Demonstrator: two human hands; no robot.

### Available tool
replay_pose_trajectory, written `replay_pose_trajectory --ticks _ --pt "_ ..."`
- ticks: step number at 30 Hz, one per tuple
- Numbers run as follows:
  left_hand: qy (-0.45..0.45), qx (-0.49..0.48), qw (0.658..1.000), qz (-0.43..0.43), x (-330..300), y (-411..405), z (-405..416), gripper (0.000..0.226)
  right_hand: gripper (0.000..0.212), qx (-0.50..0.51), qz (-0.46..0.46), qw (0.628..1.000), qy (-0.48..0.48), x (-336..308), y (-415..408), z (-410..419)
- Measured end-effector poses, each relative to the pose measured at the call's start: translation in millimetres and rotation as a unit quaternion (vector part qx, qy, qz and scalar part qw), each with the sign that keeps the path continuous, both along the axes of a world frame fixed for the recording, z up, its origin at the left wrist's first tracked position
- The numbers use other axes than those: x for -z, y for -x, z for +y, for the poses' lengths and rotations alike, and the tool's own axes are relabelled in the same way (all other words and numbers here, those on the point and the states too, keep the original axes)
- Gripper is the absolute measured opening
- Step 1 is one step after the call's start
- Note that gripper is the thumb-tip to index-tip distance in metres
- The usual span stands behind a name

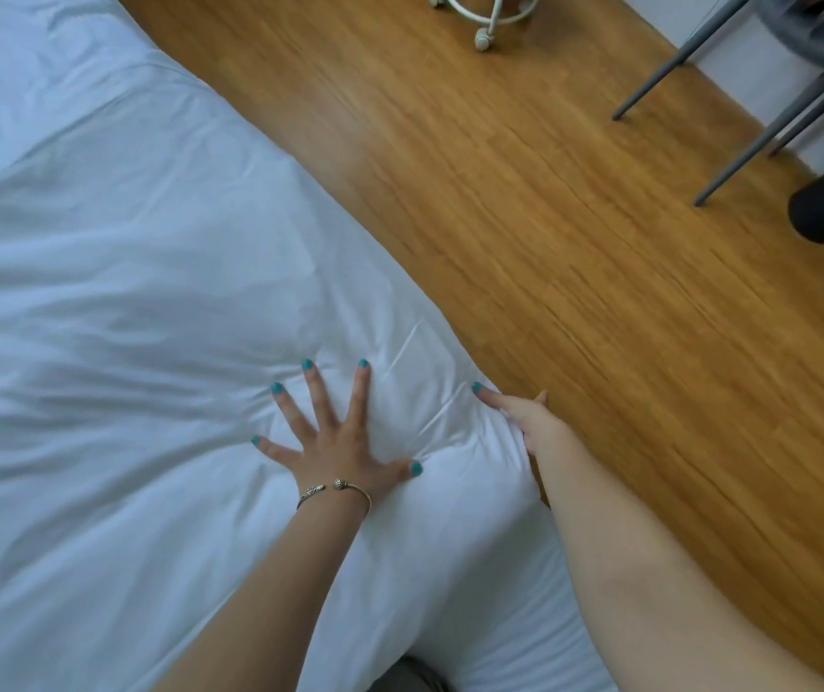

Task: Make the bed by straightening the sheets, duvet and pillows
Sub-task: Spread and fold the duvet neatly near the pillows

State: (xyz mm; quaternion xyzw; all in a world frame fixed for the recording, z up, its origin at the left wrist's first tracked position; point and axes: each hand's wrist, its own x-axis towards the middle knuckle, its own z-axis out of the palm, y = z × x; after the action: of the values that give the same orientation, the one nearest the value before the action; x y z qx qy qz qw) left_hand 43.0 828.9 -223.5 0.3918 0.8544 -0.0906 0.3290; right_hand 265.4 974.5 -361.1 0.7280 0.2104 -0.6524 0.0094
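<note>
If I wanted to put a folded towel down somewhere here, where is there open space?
The widest bare patch is the wooden floor, between the duvet edge and the grey chair legs. The duvet left of the left hand is open too. It is crowded at the bed edge, where the left hand presses and the right hand holds the side.

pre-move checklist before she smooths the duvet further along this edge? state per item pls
1. Left hand flat on the duvet, fingers spread: ok.
2. Right hand at the duvet's side edge, thumb on top: ok. Whether its other fingers curl under the edge: cannot tell.
3. Duvet surface smooth: not ok, creases fan out from the left hand and more lie toward the far end.
4. Duvet edge clear of the wood floor: ok in the part that shows.
5. Floor beside the bed free along the path: ok nearby; grey chair legs and a wheeled white stand sit farther off.
6. Pillows and sheets straightened: cannot tell, not in view.
</note>
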Motion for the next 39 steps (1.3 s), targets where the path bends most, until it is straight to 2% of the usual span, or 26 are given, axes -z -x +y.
replay_pose_trajectory --ticks 1,2,4,5,9,11,13,15,17,18,21,23,25,28,31,37,39 --pt "0.0 0.0 1.0 0.001 1 0 0 0.135 0.171 0.004 0.002 1.0 0.005 10 -1 -1" --pt "0.001 0.001 1.0 0.001 1 0 1 0.135 0.143 0.011 0.014 1.0 -0.012 -1 3 -4" --pt "0.005 0.001 1.0 -0.001 1 1 1 0.134 0.062 0.047 0.024 0.999 -0.014 -41 18 -9" --pt "0.004 -0.001 1.0 -0.003 2 1 1 0.134 0.044 0.064 0.037 0.997 -0.009 -55 23 -7" --pt "0.0 -0.003 1.0 -0.001 5 2 -2 0.133 0.028 0.128 0.137 0.982 -0.037 -75 28 23" --pt "-0.001 -0.003 1.0 0.0 6 2 -2 0.132 0.019 0.156 0.135 0.975 -0.079 -80 33 42" --pt "-0.001 -0.003 1.0 0.003 7 2 -2 0.133 0.017 0.169 0.187 0.961 -0.118 -91 37 58" --pt "-0.001 -0.002 1.0 0.007 7 2 -3 0.132 0.025 0.173 0.234 0.947 -0.137 -102 45 71" --pt "0.004 -0.001 1.0 0.012 6 1 -4 0.132 0.021 0.121 0.246 0.952 -0.138 -116 56 80" --pt "0.009 0.002 1.0 0.012 5 1 -3 0.132 0.029 0.081 0.243 0.956 -0.146 -124 63 82" --pt "0.024 0.016 0.999 -0.014 -1 4 -1 0.133 0.08 -0.009 0.216 0.948 -0.233 -147 79 84" --pt "0.019 0.038 0.998 -0.039 -6 14 -4 0.131 0.098 -0.046 0.229 0.934 -0.27 -168 86 75" --pt "-0.006 0.065 0.996 -0.065 -15 27 -16 0.119 0.105 -0.067 0.239 0.921 -0.3 -194 92 54" --pt "-0.085 0.053 0.988 -0.117 -35 52 -44 0.087 0.099 -0.085 0.258 0.9 -0.342 -228 103 12" --pt "-0.181 -0.055 0.964 -0.185 -61 74 -78 0.063 0.079 -0.093 0.279 0.872 -0.392 -254 128 -36" --pt "-0.331 -0.19 0.906 -0.183 -145 135 -164 0.036 0.05 -0.123 0.302 0.834 -0.445 -335 210 -153" --pt "-0.34 -0.187 0.908 -0.159 -170 162 -208 0.036 0.032 -0.162 0.321 0.818 -0.45 -360 241 -199"
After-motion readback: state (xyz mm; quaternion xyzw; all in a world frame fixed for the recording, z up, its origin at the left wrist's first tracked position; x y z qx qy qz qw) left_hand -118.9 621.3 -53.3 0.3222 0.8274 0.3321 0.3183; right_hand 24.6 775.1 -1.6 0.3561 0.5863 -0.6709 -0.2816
